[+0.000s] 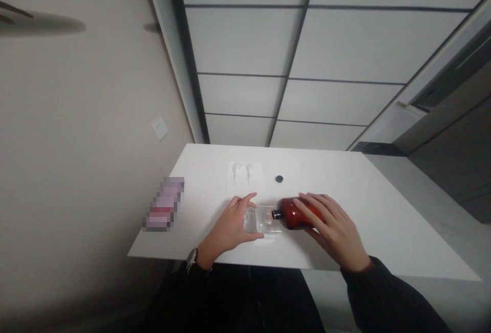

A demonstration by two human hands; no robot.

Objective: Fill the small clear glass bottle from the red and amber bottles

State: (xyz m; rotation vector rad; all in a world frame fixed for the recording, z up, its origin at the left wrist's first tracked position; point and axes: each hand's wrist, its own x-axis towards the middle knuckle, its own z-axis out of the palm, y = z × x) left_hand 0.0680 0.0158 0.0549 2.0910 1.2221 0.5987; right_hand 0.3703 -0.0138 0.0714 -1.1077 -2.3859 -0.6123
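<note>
My right hand (332, 223) is closed around a reddish-brown bottle (292, 214). The bottle is tipped on its side, its uncapped black-threaded neck facing left over a clear rectangular container (264, 225). Whether liquid flows from it, I cannot make out. My left hand (230, 223) grips the container's left end, thumb on the near side and fingers on the far side. Beyond the bottle, a small round black cap (279, 179) lies on the white table (326, 172).
Two white translucent pieces (243, 172) lie on a pale sheet (258, 182) toward the back of the table. At the left edge is a blurred-out pink and purple item (164, 205). A wall (95, 143) runs along the left, and paneled doors (241, 95) stand behind the table.
</note>
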